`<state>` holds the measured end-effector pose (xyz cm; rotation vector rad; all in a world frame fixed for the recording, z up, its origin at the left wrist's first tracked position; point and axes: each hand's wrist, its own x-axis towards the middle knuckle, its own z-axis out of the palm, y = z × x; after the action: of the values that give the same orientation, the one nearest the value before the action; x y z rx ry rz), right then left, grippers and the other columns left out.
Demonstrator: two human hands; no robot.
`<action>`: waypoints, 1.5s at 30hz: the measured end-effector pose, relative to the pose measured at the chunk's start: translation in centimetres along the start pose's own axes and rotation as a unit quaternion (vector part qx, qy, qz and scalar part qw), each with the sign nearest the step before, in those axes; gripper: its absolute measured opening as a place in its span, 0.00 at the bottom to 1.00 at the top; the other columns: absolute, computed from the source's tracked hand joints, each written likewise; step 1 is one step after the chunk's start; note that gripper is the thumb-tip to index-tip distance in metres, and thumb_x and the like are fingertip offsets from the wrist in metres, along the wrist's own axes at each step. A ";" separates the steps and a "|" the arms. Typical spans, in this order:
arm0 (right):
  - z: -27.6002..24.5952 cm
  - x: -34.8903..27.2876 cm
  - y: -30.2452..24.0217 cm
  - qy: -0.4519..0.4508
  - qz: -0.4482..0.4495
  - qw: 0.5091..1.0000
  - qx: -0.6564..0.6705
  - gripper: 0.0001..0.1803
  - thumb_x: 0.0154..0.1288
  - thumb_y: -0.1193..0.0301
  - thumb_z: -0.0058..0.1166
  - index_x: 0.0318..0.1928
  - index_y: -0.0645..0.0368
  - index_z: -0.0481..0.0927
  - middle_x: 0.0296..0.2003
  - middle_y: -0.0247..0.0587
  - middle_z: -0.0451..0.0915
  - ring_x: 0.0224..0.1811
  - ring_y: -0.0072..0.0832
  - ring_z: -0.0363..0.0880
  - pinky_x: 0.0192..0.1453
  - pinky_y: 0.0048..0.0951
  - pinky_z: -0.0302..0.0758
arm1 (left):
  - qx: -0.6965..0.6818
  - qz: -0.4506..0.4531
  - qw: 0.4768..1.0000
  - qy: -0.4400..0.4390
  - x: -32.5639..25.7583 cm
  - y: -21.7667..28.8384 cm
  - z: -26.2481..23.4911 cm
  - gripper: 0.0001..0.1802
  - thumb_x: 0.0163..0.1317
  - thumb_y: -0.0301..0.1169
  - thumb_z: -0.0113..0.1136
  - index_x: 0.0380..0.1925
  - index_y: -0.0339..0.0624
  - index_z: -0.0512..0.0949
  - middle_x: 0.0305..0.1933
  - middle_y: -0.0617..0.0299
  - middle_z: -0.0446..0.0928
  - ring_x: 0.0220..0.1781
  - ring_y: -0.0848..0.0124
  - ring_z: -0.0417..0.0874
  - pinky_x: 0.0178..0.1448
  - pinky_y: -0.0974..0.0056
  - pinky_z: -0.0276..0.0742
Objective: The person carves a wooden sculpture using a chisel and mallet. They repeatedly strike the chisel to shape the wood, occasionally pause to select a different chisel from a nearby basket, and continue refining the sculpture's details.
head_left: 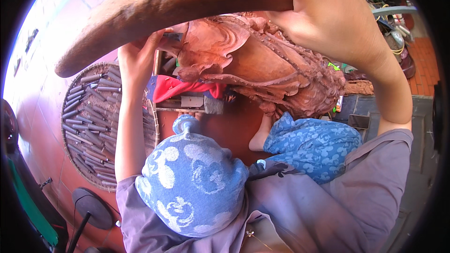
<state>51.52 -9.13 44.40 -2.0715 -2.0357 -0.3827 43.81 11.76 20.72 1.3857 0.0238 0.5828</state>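
My right hand [328, 14] is raised close to the camera and grips one end of a long, curved wooden club [154, 4] that stretches left across the top of the view. Below it lies a large reddish-brown wood carving [262, 65] with folded, flowing relief. My left hand [138, 58] is closed around a thin dark tool [172, 35] whose tip rests against the carving's left upper edge. My knees, in blue patterned trousers [197, 178], sit under the carving, with a bare foot [260, 138] between them.
A round woven tray [70, 150] holding several metal chisels lies on the red tiled floor at left. A red cloth [173, 86] and a grey block-headed tool [211, 105] sit under the carving. A black round stand base [91, 206] is lower left; clutter fills the upper right.
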 end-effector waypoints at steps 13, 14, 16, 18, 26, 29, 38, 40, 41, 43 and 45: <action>0.3 6.5 -0.3 -0.059 -0.032 0.981 -0.181 0.26 0.56 0.71 0.61 0.57 0.61 0.80 0.36 0.55 0.84 0.41 0.45 0.86 0.49 0.39 0.82 | -0.040 -0.001 0.999 0.020 -0.2 -0.4 -0.1 0.13 0.66 0.19 0.62 0.47 0.32 0.72 0.42 0.54 0.82 0.46 0.67 0.87 0.51 0.66 0.83; 0.4 6.7 -0.3 -0.063 -0.034 0.980 -0.188 0.25 0.56 0.71 0.61 0.57 0.61 0.80 0.36 0.55 0.84 0.41 0.45 0.86 0.49 0.39 0.82 | -0.039 0.003 0.999 0.022 -0.2 -0.4 -0.2 0.12 0.66 0.19 0.62 0.47 0.32 0.72 0.42 0.54 0.82 0.46 0.67 0.87 0.51 0.66 0.83; 0.6 6.9 -0.6 -0.068 -0.040 0.977 -0.199 0.25 0.57 0.71 0.61 0.56 0.61 0.81 0.36 0.55 0.84 0.41 0.45 0.86 0.49 0.39 0.82 | -0.037 0.011 0.999 0.026 -0.2 -0.3 -0.2 0.12 0.66 0.19 0.62 0.47 0.32 0.72 0.41 0.54 0.82 0.47 0.68 0.87 0.51 0.67 0.82; 0.5 7.2 -0.7 -0.069 -0.047 0.974 -0.208 0.24 0.57 0.71 0.61 0.56 0.61 0.81 0.36 0.55 0.84 0.41 0.45 0.86 0.49 0.39 0.82 | -0.048 0.012 0.998 0.027 -0.2 -0.5 -0.3 0.12 0.66 0.19 0.62 0.47 0.31 0.72 0.41 0.55 0.82 0.47 0.68 0.87 0.51 0.67 0.82; -0.6 7.8 -0.9 -0.059 -0.062 0.964 -0.250 0.21 0.59 0.70 0.61 0.54 0.61 0.82 0.35 0.54 0.85 0.42 0.45 0.86 0.50 0.39 0.82 | 0.009 0.013 1.000 0.009 0.1 -0.7 0.1 0.10 0.68 0.19 0.60 0.47 0.34 0.72 0.43 0.55 0.81 0.49 0.64 0.87 0.51 0.65 0.84; -0.7 7.7 -1.1 -0.051 -0.066 0.963 -0.257 0.21 0.60 0.70 0.61 0.54 0.61 0.82 0.34 0.54 0.85 0.42 0.46 0.86 0.50 0.39 0.82 | 0.074 0.004 0.997 0.011 0.0 -1.0 -0.2 0.10 0.68 0.18 0.60 0.46 0.34 0.72 0.43 0.55 0.81 0.49 0.66 0.87 0.51 0.65 0.83; -1.8 6.9 -2.9 -0.072 -0.026 0.939 -0.336 0.28 0.55 0.73 0.60 0.60 0.56 0.79 0.39 0.54 0.83 0.34 0.42 0.86 0.41 0.35 0.82 | 0.145 0.028 0.989 0.026 -0.5 -0.4 0.0 0.09 0.66 0.20 0.63 0.43 0.34 0.74 0.40 0.61 0.81 0.44 0.74 0.84 0.50 0.69 0.79; -2.0 6.1 -2.5 -0.047 -0.075 0.941 -0.325 0.29 0.55 0.74 0.60 0.61 0.55 0.79 0.39 0.54 0.83 0.34 0.42 0.86 0.40 0.35 0.82 | 0.173 0.027 0.984 0.038 -0.7 0.1 0.4 0.09 0.65 0.21 0.65 0.42 0.34 0.75 0.37 0.62 0.81 0.43 0.78 0.82 0.48 0.71 0.78; -2.0 5.6 -2.1 -0.034 -0.099 0.942 -0.319 0.29 0.55 0.74 0.59 0.61 0.55 0.79 0.40 0.54 0.83 0.34 0.41 0.86 0.40 0.35 0.82 | 0.182 0.028 0.982 0.041 -0.9 0.6 0.8 0.09 0.65 0.22 0.66 0.42 0.35 0.76 0.36 0.63 0.81 0.41 0.79 0.81 0.47 0.72 0.77; -1.8 4.7 -1.7 -0.006 -0.147 0.941 -0.305 0.30 0.55 0.74 0.59 0.62 0.55 0.78 0.40 0.54 0.83 0.33 0.41 0.85 0.40 0.35 0.82 | 0.203 0.031 0.978 0.046 -1.3 1.9 1.5 0.10 0.63 0.24 0.69 0.40 0.35 0.77 0.34 0.64 0.80 0.39 0.81 0.79 0.45 0.72 0.76; -1.4 4.2 -1.7 -0.014 -0.106 0.956 -0.272 0.31 0.55 0.74 0.58 0.63 0.54 0.78 0.41 0.53 0.83 0.33 0.40 0.85 0.39 0.34 0.82 | 0.212 0.039 0.975 0.057 -1.3 1.4 1.3 0.10 0.63 0.25 0.70 0.39 0.35 0.77 0.32 0.65 0.79 0.37 0.82 0.78 0.43 0.72 0.75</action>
<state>49.80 -5.61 47.03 -2.1357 -2.3784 -1.0640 42.61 10.19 21.84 1.7707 0.1974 0.7515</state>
